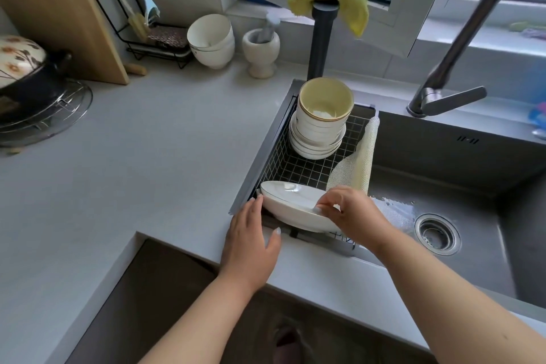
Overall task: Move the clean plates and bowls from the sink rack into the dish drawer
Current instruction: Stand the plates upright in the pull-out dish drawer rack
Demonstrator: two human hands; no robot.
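Note:
A black wire sink rack [298, 170] hangs in the left end of the sink. At its near end a white oval plate [291, 205] with a thin dark rim line stands tilted. My right hand [351, 211] pinches the plate's right rim with thumb and fingers. My left hand [251, 238] lies flat on the counter edge, its straight fingertips touching the plate's left rim. At the rack's far end stands a stack of white bowls and plates [320, 122], the top bowl gold-rimmed. No drawer is visible.
A grey sink [472, 186] with a drain [438, 233] lies to the right, a tap [443, 91] above it. A mesh cloth [359, 161] hangs over the rack's right wall. On the grey counter [147, 156] stand white bowls [211, 40], a mortar [261, 49] and a pot [26, 68].

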